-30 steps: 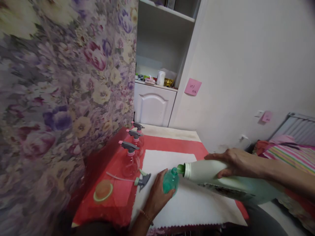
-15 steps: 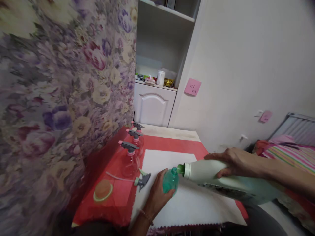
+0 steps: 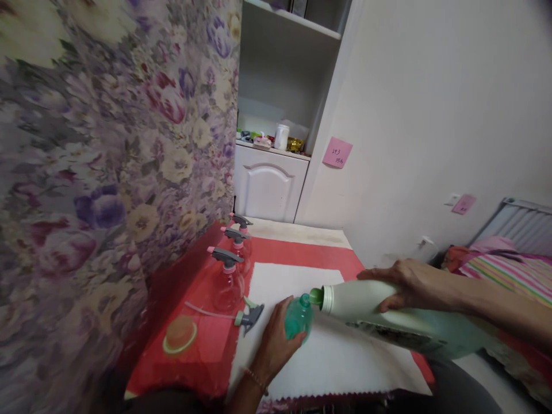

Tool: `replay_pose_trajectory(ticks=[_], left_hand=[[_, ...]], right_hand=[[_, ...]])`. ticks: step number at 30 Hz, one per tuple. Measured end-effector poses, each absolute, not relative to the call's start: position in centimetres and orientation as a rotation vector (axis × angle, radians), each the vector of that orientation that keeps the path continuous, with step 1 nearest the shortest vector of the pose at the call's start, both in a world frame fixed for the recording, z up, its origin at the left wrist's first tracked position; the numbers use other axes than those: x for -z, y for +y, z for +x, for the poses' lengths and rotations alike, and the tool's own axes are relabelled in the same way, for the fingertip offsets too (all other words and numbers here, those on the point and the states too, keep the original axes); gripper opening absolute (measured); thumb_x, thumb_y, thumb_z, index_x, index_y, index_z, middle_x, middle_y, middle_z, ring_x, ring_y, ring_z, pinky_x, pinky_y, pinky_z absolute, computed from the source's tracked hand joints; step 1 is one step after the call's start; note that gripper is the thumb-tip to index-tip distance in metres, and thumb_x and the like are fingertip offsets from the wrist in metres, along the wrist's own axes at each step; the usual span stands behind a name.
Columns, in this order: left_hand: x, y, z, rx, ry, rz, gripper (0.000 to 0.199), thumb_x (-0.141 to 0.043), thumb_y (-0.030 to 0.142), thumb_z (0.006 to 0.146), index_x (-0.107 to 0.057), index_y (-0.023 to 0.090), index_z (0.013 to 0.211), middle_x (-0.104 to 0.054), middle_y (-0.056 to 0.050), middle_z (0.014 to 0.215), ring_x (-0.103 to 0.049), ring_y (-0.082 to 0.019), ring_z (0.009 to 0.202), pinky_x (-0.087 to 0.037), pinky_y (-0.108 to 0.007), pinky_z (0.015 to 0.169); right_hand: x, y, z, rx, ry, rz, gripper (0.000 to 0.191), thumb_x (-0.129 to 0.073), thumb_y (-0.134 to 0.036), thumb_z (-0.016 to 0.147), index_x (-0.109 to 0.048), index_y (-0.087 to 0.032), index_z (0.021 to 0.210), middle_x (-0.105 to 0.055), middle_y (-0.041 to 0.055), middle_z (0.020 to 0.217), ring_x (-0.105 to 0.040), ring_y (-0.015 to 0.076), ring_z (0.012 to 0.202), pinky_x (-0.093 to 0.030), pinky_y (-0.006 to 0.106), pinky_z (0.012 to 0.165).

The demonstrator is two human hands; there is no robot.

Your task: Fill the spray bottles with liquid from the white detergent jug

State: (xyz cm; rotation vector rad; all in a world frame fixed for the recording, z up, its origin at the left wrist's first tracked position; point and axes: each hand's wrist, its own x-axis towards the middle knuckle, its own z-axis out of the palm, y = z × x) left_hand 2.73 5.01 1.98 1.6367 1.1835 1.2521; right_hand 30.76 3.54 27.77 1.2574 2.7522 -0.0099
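My left hand [image 3: 276, 342] is wrapped round a small teal spray bottle [image 3: 298, 318] whose trigger top is off. In my right hand [image 3: 405, 282] is a large pale green jug [image 3: 357, 300], tilted nearly level, its green pouring spout [image 3: 317, 296] right at the small bottle's neck. Whether liquid flows is too small to tell. A grey and green spray trigger [image 3: 249, 318] with its clear tube lies left of my left hand. Beside it rests a round orange cap with a pale green rim [image 3: 180, 333].
Three clear spray bottles with grey and pink triggers, the nearest [image 3: 228, 284] among them, stand in a row along the left. A white cloth [image 3: 345, 368] covers part of the red tabletop [image 3: 297, 251]. Floral wallpaper [image 3: 129, 172] rises at left; a bed [image 3: 509, 259] is at right.
Almost nothing differs. Both hands, the teal bottle and the tilted jug keep their places, with only a tiny shift of the view.
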Motion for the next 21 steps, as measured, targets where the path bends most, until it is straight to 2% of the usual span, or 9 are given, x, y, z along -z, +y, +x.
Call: replay_pose_trajectory(ticks=[11, 15, 21], left_hand=[[-1.75, 4.94, 2.86, -1.274, 1.166, 1.619, 0.073, -0.068, 0.014, 0.064, -0.050, 0.025, 0.133, -0.056, -0.006, 0.136, -0.047, -0.027, 0.131, -0.033, -0.040, 0.114], [-1.62, 5.08, 2.75, -1.257, 1.168, 1.641, 0.073, -0.067, 0.014, 0.064, -0.048, 0.021, 0.134, -0.055, -0.008, 0.137, -0.046, -0.028, 0.132, -0.032, -0.042, 0.115], [-1.47, 5.20, 2.78, -1.258, 1.181, 1.663, 0.073, -0.067, 0.014, 0.064, -0.048, 0.022, 0.135, -0.055, -0.008, 0.136, -0.047, -0.028, 0.130, -0.033, -0.044, 0.114]], right_hand=[[-27.81, 3.62, 30.79, 0.006, 2.764, 1.247, 0.062, -0.054, -0.062, 0.087, -0.054, -0.024, 0.135, -0.059, -0.0022, 0.056, -0.052, 0.0120, 0.046, -0.030, 0.022, 0.047], [-27.82, 3.57, 30.71, -0.011, 2.775, 1.242, 0.062, -0.055, -0.062, 0.087, -0.055, -0.022, 0.134, -0.059, -0.0021, 0.055, -0.050, 0.0118, 0.045, -0.029, 0.023, 0.047], [-27.87, 3.56, 30.76, -0.014, 2.749, 1.245, 0.063, -0.053, -0.063, 0.087, -0.053, -0.023, 0.136, -0.061, -0.0007, 0.057, -0.054, 0.0139, 0.047, -0.030, 0.024, 0.047]])
